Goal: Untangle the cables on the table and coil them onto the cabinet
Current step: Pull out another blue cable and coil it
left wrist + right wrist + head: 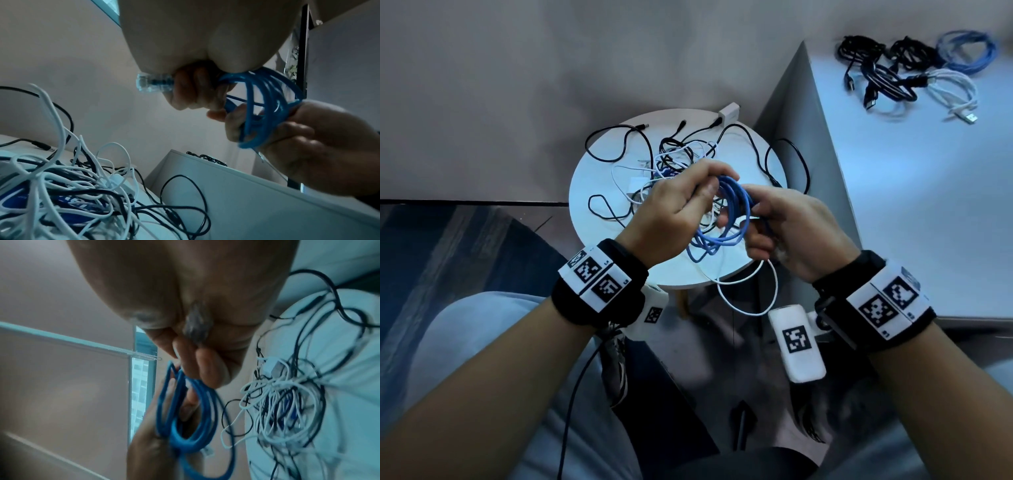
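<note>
A blue network cable (732,219) wound into several loops hangs between both hands above the round white table (592,185). My left hand (685,202) grips the top of the coil (265,100), and its clear plug (153,82) sticks out past the fingers. My right hand (777,222) pinches the coil's right side (185,410). A tangle of black and white cables (671,161) lies on the table beneath the hands (68,186) (287,402). Several coiled cables (914,68) lie at the far end of the white cabinet (928,192).
A white adapter block (729,111) sits at the table's far edge. A white cable loop (753,291) hangs off the near edge. My knees and a dark rug (448,246) are below; a black lead (575,411) runs down from the left wrist.
</note>
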### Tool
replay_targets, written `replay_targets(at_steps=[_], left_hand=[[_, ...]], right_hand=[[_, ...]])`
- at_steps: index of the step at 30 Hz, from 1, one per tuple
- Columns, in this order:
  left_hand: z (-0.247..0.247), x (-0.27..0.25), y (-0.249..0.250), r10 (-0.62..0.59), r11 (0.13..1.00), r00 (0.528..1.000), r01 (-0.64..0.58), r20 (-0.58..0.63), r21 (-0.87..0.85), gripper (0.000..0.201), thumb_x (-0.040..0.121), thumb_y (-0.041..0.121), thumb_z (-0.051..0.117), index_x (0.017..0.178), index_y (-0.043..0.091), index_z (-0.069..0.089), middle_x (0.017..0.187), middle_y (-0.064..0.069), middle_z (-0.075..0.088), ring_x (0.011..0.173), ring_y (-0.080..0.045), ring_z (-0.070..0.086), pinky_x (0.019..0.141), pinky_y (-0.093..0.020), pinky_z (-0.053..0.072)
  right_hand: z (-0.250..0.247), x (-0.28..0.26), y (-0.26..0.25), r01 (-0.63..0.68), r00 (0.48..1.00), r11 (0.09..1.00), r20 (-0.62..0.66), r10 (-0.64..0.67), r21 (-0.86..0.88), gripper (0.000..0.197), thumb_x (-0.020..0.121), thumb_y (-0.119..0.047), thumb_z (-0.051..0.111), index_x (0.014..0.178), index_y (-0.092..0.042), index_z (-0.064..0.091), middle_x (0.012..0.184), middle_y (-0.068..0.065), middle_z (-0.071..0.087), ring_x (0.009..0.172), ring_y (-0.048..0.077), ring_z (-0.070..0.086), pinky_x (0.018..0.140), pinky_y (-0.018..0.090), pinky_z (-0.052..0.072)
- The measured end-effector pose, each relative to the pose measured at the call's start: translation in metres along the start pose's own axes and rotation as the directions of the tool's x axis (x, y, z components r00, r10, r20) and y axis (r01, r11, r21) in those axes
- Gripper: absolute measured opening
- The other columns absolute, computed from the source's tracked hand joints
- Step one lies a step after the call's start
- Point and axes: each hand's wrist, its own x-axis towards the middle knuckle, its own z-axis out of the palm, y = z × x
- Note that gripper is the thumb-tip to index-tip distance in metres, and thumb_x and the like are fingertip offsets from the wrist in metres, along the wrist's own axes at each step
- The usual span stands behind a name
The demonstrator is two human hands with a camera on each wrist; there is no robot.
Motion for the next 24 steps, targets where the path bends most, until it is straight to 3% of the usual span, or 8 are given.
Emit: replay_targets(at_steps=[3,7,10,14,16,19,21,24], left_hand=[[-0.002,0.002,0.005,-0.046,0.984,0.999,0.044,-0.008,-0.17,0.024,0.103,0.019,0.039,0.11,0.02,0.062,0.079,0.0,0.056,0.065,-0.011,0.047,0.067,-0.029,0.045],[-0.002,0.003,0.008,-0.099,0.926,0.995,0.093,0.003,-0.365,0.024,0.102,0.011,0.034,0.11,0.004,0.055,0.066,0.016,0.056,0.057,0.0,0.041,0.058,-0.012,0.036],[0.003,0.004,0.014,-0.122,0.85,0.991,0.133,0.054,-0.51,0.023,0.1,0.01,0.033,0.111,-0.002,0.05,0.059,0.017,0.05,0.052,0.001,0.035,0.05,-0.009,0.031],[0.008,0.0,0.019,-0.153,0.758,0.982,0.19,0.114,-0.624,0.026,0.098,0.014,0.036,0.114,-0.002,0.048,0.063,0.017,0.051,0.053,-0.001,0.033,0.048,-0.012,0.03],[0.009,-0.001,0.02,-0.171,0.731,0.976,0.217,0.134,-0.647,0.026,0.1,0.015,0.035,0.116,0.0,0.049,0.063,0.016,0.052,0.053,0.0,0.035,0.048,-0.012,0.032],[0.007,0.0,0.024,-0.197,0.772,0.976,0.215,0.097,-0.598,0.028,0.103,0.012,0.035,0.121,-0.003,0.051,0.074,0.01,0.061,0.06,-0.002,0.051,0.056,-0.014,0.044],[0.004,0.0,0.022,-0.183,0.872,0.983,0.174,0.024,-0.458,0.027,0.107,0.009,0.036,0.124,-0.004,0.053,0.088,-0.002,0.064,0.075,-0.009,0.066,0.069,-0.021,0.055],[0.001,-0.003,0.013,-0.075,0.992,0.996,0.07,-0.049,-0.102,0.03,0.104,0.027,0.041,0.126,0.017,0.06,0.098,-0.012,0.067,0.089,-0.032,0.068,0.082,-0.05,0.058]], right_hand=[[-0.005,0.003,0.003,0.165,0.982,0.91,-0.022,-0.188,-0.381,0.046,0.092,0.011,0.037,0.119,-0.011,0.067,0.073,0.009,0.056,0.057,0.019,0.048,0.055,0.028,0.042],[-0.014,0.011,0.02,0.191,0.925,0.724,-0.125,-0.359,-0.663,0.02,0.096,-0.013,0.062,0.108,-0.023,0.074,0.096,0.002,0.064,0.082,0.018,0.063,0.08,0.035,0.05],[-0.012,0.014,0.029,0.162,0.899,0.726,-0.204,-0.388,-0.668,0.012,0.095,-0.017,0.066,0.103,-0.018,0.076,0.092,0.0,0.069,0.076,0.011,0.064,0.074,0.029,0.048],[-0.008,0.014,0.034,0.216,0.788,0.617,-0.238,-0.568,-0.757,0.016,0.094,-0.012,0.063,0.105,-0.011,0.075,0.094,0.003,0.072,0.077,0.013,0.067,0.075,0.022,0.052],[-0.004,0.015,0.034,0.243,0.8,0.714,-0.281,-0.53,-0.657,0.016,0.094,-0.009,0.063,0.104,-0.011,0.075,0.093,0.005,0.074,0.082,0.022,0.071,0.081,0.033,0.058],[0.006,0.012,0.03,0.212,0.919,0.958,-0.293,-0.263,-0.195,0.01,0.097,-0.006,0.061,0.096,-0.009,0.07,0.084,0.007,0.073,0.075,0.024,0.071,0.075,0.036,0.061],[0.011,0.011,0.031,0.125,0.961,0.992,-0.253,-0.112,0.035,0.009,0.097,-0.008,0.06,0.095,-0.01,0.068,0.085,0.007,0.072,0.072,0.019,0.069,0.069,0.03,0.06],[0.01,0.014,0.033,0.086,0.973,0.984,-0.226,-0.05,0.155,0.008,0.094,-0.012,0.06,0.095,-0.011,0.068,0.08,0.004,0.071,0.065,0.014,0.064,0.062,0.024,0.054]])
